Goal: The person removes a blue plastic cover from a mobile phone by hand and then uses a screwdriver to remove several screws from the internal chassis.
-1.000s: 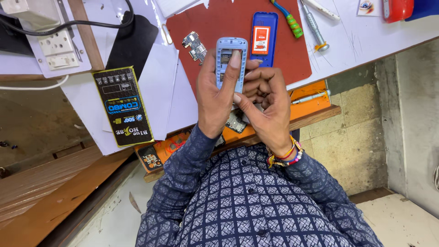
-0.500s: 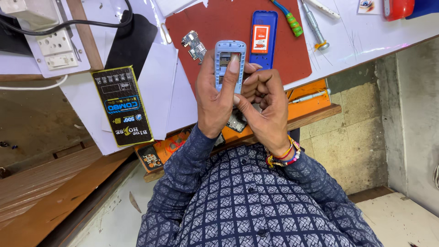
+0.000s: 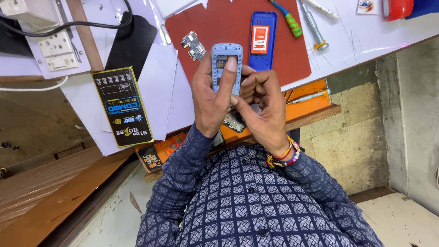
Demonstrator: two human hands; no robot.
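My left hand (image 3: 208,98) grips a light blue phone housing (image 3: 226,57) upright over the red work mat (image 3: 215,23), thumb pressed along its open inner side. My right hand (image 3: 263,103) curls against the housing's right edge, fingertips touching it near the middle. A small circuit board (image 3: 193,45) lies on the mat to the left of the housing. A dark blue phone back with an orange battery (image 3: 262,39) lies just right of it.
A green-handled screwdriver (image 3: 288,19) and a metal screwdriver (image 3: 313,27) lie at the back right. A black box with yellow edging (image 3: 121,107) rests on white paper to the left. A switch socket (image 3: 57,48) and black cable are far left. An orange parts tray (image 3: 306,103) sits under my hands.
Both hands stay on the housing; my left thumb has slid slightly up its face. Nothing else has moved.
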